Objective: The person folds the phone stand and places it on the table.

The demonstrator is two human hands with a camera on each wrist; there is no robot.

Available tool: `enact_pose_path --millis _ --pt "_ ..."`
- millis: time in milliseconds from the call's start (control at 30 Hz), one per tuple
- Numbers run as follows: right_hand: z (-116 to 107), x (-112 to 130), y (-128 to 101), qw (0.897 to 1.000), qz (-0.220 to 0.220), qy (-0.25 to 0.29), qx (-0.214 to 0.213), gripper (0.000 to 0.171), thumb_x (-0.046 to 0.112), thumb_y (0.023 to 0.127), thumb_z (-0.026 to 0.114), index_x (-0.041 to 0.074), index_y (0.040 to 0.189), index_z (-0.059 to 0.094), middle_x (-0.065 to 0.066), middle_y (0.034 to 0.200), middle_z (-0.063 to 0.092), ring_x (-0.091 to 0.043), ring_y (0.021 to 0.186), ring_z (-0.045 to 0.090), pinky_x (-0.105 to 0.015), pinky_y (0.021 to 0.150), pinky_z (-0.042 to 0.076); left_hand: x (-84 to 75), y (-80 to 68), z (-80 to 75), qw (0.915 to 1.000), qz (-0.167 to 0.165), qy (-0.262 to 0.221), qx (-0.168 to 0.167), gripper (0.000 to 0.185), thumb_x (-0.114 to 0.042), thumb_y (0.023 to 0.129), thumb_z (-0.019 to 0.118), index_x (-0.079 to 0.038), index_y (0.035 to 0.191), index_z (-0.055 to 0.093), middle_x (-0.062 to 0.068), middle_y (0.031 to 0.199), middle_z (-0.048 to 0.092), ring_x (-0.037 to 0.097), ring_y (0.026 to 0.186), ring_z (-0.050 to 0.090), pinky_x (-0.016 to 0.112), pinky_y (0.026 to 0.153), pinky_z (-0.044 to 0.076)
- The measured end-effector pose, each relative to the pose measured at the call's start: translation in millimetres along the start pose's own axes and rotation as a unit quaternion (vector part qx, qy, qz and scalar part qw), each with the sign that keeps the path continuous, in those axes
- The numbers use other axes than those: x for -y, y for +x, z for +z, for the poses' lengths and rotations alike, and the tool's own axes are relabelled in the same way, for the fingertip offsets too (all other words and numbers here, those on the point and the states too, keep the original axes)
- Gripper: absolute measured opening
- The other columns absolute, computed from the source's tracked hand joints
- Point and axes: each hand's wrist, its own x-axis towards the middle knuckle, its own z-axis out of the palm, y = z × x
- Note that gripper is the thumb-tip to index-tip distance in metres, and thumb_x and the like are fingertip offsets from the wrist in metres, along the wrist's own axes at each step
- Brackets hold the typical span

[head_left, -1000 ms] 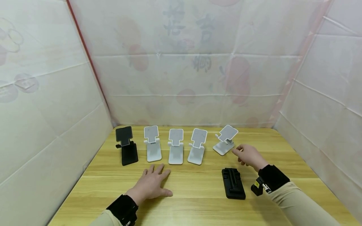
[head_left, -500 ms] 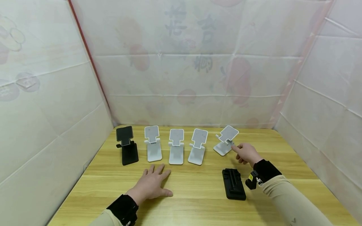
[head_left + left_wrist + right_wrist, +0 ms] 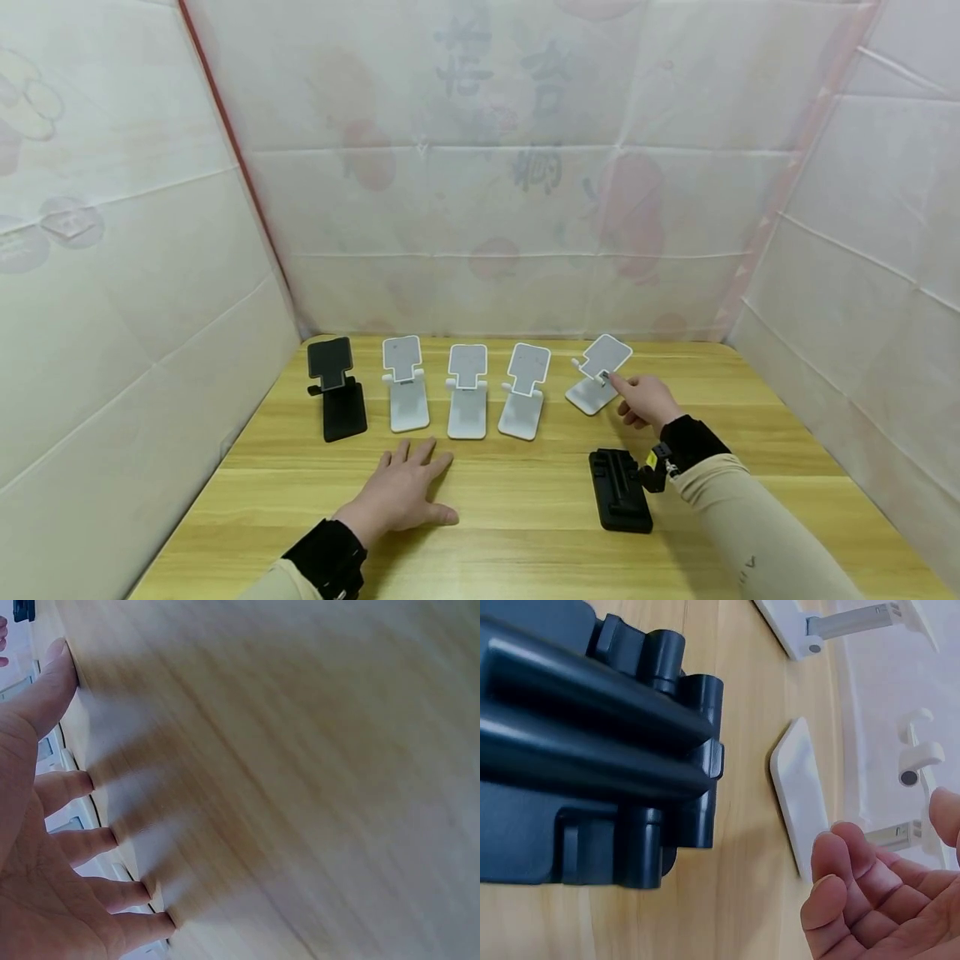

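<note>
My right hand [image 3: 647,401] is at the rightmost white phone stand [image 3: 591,395], its fingertips right at the hinge below the tilted plate. In the right wrist view, loosely bent fingers [image 3: 831,862] lie beside the stem of that white stand [image 3: 799,787], with the thumb apart from them. A folded black phone stand [image 3: 622,492] lies on the table nearer me, and fills the left of the right wrist view. My left hand [image 3: 397,493] rests palm down on the wood, fingers spread and holding nothing; the left wrist view shows its fingertips touching the tabletop.
In a row at the back stand three more unfolded white phone stands, at left [image 3: 408,404], middle [image 3: 467,412] and right [image 3: 521,412]. An unfolded black phone stand [image 3: 344,410] ends the row at far left. Pale sheets [image 3: 465,208] wall in the wooden table [image 3: 517,550].
My right hand has moved left to the hinge of the rightmost white phone stand. The left hand and the other stands have stayed where they were.
</note>
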Motion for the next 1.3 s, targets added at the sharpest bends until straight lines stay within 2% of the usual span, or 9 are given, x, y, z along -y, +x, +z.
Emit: enact_pose_path --millis 533,667,800,900,1033,1133,1300 --pt "9 6 7 0.999 -0.031 0.006 -0.011 0.052 0.033 0.111 0.044 -0.014 0.130 0.054 -0.019 0.086 0.065 -0.020 0.069 0.064 -0.030 0.059 0.055 0.1 1.1 1.0 1.0000 -0.002 0.006 0.001 0.092 -0.071 0.078 0.073 -0.018 0.150 0.053 0.019 0.160 0.038 0.058 0.144 0.028 0.077 0.113 0.029" --pt "10 8 10 0.999 -0.025 0.032 -0.014 0.050 0.032 0.110 0.044 -0.013 0.131 0.052 -0.022 0.088 0.066 -0.019 0.069 0.063 -0.029 0.058 0.055 0.5 1.7 1.7 1.0000 -0.003 0.007 0.002 0.092 -0.072 0.078 0.073 -0.019 0.151 0.053 0.018 0.161 0.037 0.058 0.145 0.028 0.076 0.113 0.029" --pt "11 10 12 0.997 -0.013 0.079 -0.022 0.045 0.029 0.109 0.048 -0.011 0.130 0.051 -0.018 0.086 0.065 -0.021 0.073 0.063 -0.028 0.059 0.054 0.5 1.9 2.3 1.0000 -0.006 0.007 0.004 0.092 -0.072 0.078 0.073 -0.019 0.151 0.052 0.018 0.161 0.036 0.058 0.145 0.027 0.076 0.114 0.029" --pt "12 11 14 0.993 -0.010 0.109 -0.033 0.039 0.024 0.108 0.051 -0.010 0.127 0.053 -0.013 0.087 0.065 -0.024 0.081 0.063 -0.028 0.064 0.054 0.6 2.0 2.4 0.9999 -0.007 0.006 0.004 0.093 -0.072 0.078 0.073 -0.019 0.151 0.052 0.018 0.161 0.036 0.058 0.145 0.027 0.076 0.114 0.028" --pt "13 10 15 0.988 -0.010 0.148 -0.039 0.034 0.021 0.108 0.051 -0.008 0.124 0.054 -0.008 0.094 0.065 -0.023 0.091 0.063 -0.034 0.078 0.057 0.9 2.3 2.2 1.0000 -0.005 0.006 0.003 0.092 -0.072 0.078 0.073 -0.019 0.151 0.052 0.018 0.161 0.037 0.058 0.145 0.028 0.076 0.113 0.029" --pt "13 10 15 0.983 -0.007 0.183 -0.034 0.035 0.024 0.109 0.049 -0.008 0.124 0.054 -0.005 0.095 0.063 -0.022 0.095 0.062 -0.039 0.087 0.057 1.1 2.5 2.4 1.0000 -0.004 0.007 0.001 0.092 -0.072 0.078 0.073 -0.019 0.151 0.052 0.018 0.161 0.037 0.058 0.145 0.028 0.076 0.113 0.029" --pt "13 11 12 0.976 0.002 0.216 -0.030 0.041 0.029 0.112 0.042 -0.006 0.129 0.052 -0.004 0.098 0.060 -0.022 0.099 0.060 -0.039 0.091 0.054 1.6 2.6 3.0 1.0000 -0.002 0.009 -0.001 0.093 -0.072 0.078 0.073 -0.019 0.151 0.052 0.018 0.161 0.037 0.058 0.144 0.029 0.077 0.113 0.029"
